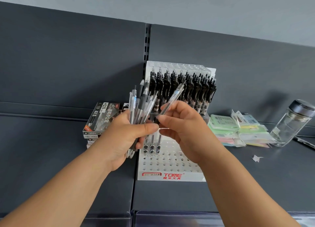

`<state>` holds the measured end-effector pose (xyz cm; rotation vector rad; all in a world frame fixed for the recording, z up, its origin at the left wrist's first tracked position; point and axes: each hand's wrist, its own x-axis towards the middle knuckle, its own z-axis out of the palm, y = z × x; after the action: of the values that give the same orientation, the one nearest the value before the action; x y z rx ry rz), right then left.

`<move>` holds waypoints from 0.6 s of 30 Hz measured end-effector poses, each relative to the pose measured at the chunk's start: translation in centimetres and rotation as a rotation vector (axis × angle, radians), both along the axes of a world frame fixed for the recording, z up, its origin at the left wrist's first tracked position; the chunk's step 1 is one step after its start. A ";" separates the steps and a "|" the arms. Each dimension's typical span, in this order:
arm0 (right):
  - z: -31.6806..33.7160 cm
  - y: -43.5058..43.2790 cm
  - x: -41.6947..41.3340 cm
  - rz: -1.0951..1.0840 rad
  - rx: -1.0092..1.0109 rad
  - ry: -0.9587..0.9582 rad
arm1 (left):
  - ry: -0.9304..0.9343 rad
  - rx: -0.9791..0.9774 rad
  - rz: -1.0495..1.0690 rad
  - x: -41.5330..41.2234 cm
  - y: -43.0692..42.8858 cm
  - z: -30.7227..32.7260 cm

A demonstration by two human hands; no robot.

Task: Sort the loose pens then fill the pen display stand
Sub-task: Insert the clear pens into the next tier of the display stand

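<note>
From the head view, both hands are raised in front of a white pen display stand [172, 165] that stands on a dark grey shelf [51, 158], against the shelf's back panel.

The left hand [126, 134] is closed round a bundle of pens [138, 104]. The fingers wrap the barrels and the thumb lies across the front. The pens fan upward and slightly to the right, and their lower ends stick out below the palm.

The right hand [185, 129] is just beside the left, the two thumbs almost meeting. It pinches a single clear pen [175, 94] between thumb and fingers, and the pen slants up and to the right, apart from the bundle.

The stand's upper tiers are packed with upright black pens [187, 88]. On its low front tier, three pens [152, 142] sit in holes at the left end, partly behind the hands. The other holes of that tier that can be seen are open. A red "TOME" label runs along the stand's front edge.

To the left of the stand is a stack of dark pen boxes [100, 119]. To its right lie pastel packets [226, 126], then a glass jar [289, 124] with a dark lid. A dark pen [305, 143] lies just beside the jar, and a small scrap of paper [256, 158] rests nearer the front of the shelf.
</note>
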<state>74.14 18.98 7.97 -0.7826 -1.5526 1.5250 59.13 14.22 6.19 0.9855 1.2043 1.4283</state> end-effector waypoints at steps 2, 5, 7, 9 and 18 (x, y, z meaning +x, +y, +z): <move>0.1 0.1 0.4 -0.019 0.000 -0.018 | 0.015 -0.001 0.002 0.2 0.2 0.1; 0.4 0.4 1.1 -0.059 -0.020 0.022 | 0.057 0.007 0.004 0.5 0.3 0.2; 0.9 0.6 1.5 -0.123 -0.011 0.105 | 0.095 -0.002 -0.004 0.5 0.3 0.1; 1.2 0.6 1.8 -0.188 0.043 0.119 | 0.106 -0.013 -0.009 0.6 0.3 0.0; 1.0 0.7 3.1 -0.437 0.379 -0.158 | 0.118 0.008 0.084 0.4 0.4 -0.7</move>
<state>77.21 19.68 8.96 -0.9569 -1.5900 0.8406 59.57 14.57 5.46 1.0470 1.3408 1.4583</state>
